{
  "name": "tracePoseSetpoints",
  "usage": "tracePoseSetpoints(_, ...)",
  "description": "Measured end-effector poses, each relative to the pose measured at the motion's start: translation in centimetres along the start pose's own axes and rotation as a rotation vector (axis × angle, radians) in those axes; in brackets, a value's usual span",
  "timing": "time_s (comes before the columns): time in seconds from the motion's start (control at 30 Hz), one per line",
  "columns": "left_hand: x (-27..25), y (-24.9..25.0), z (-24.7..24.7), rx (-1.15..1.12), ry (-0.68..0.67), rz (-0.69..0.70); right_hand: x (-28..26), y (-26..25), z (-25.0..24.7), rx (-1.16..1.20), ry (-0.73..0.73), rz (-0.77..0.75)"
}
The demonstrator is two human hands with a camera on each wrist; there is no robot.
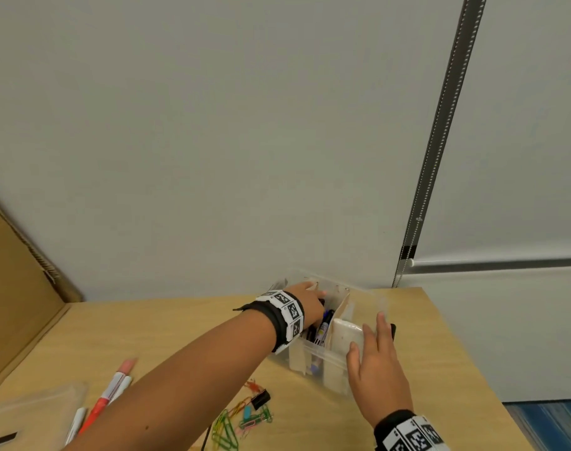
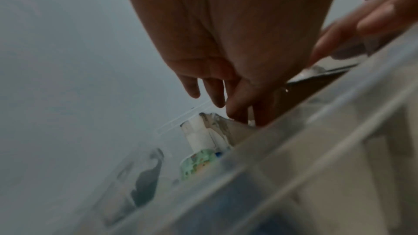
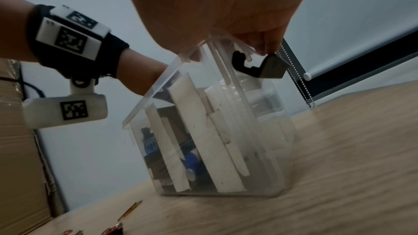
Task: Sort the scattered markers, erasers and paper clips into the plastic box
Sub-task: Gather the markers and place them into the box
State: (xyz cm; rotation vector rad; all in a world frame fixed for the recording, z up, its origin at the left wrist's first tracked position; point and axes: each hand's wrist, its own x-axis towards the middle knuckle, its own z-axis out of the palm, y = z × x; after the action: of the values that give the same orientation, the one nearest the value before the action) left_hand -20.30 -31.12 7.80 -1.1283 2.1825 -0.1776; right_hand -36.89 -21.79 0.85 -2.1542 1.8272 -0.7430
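A clear plastic box [image 1: 310, 356] stands near the table's far edge. It holds blue and black markers [image 1: 323, 327] in its middle part and a white eraser [image 1: 346, 333] at its right end. My left hand [image 1: 313, 301] reaches into the box from above. In the left wrist view its fingers [image 2: 239, 106] hang straight down with nothing seen between them. My right hand [image 1: 368, 333] grips the box's right end: its fingers curl over the rim [image 3: 226, 40] beside a black latch [image 3: 260, 67]. A red marker [image 1: 110, 395], white markers [image 1: 75, 424] and coloured paper clips [image 1: 232, 421] lie on the table.
A black binder clip [image 1: 260, 398] sits among the clips. A cardboard sheet [image 1: 17, 288] leans at the left and a clear plastic bag [image 1: 33, 408] lies at the near left. The table's right edge [image 1: 466, 353] runs close to the box. A blind chain [image 1: 440, 141] hangs behind.
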Motion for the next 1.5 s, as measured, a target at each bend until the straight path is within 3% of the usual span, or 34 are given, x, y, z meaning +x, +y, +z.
tracePoseSetpoints(0.07,-1.4,0.5,0.0,-0.141,0.074,-0.076,0.0,0.0,0.0,-0.006,0.006,0.003)
tracePoseSetpoints(0.27,-9.6,3.7,2.8,-0.634,0.587,-0.300,0.1,0.0,0.0,-0.060,0.014,0.001)
tracePoseSetpoints(0.43,-17.3,7.4,9.5,-0.895,0.706,-0.523,-0.2,-0.2,-0.2,-0.134,-0.040,0.052)
tracePoseSetpoints(0.57,-22.7,8.2,16.2,-1.016,0.674,-0.714,-1.1,-2.2,-0.5,-0.143,0.053,-0.014)
tracePoseSetpoints(0.73,-28.6,6.6,23.0,-1.031,0.567,-0.924,-3.4,-8.5,0.9,-0.019,0.131,-0.305)
tracePoseSetpoints(0.9,-32.1,3.4,26.9,-1.011,0.331,-1.117,-6.3,-16.6,5.7,0.055,-0.061,-0.624)
tracePoseSetpoints(1.1,-31.9,1.2,29.5,-0.895,0.082,-1.002,-8.4,-26.8,13.5,-0.060,-0.410,-0.987)
tracePoseSetpoints(1.27,-30.9,1.4,30.8,-0.825,0.106,-0.941,-8.8,-31.0,17.4,-0.285,-0.667,-0.986)
tracePoseSetpoints(1.5,-30.4,2.1,31.3,-0.852,0.112,-0.891,-9.1,-31.7,18.4,-0.434,-0.701,-0.929)
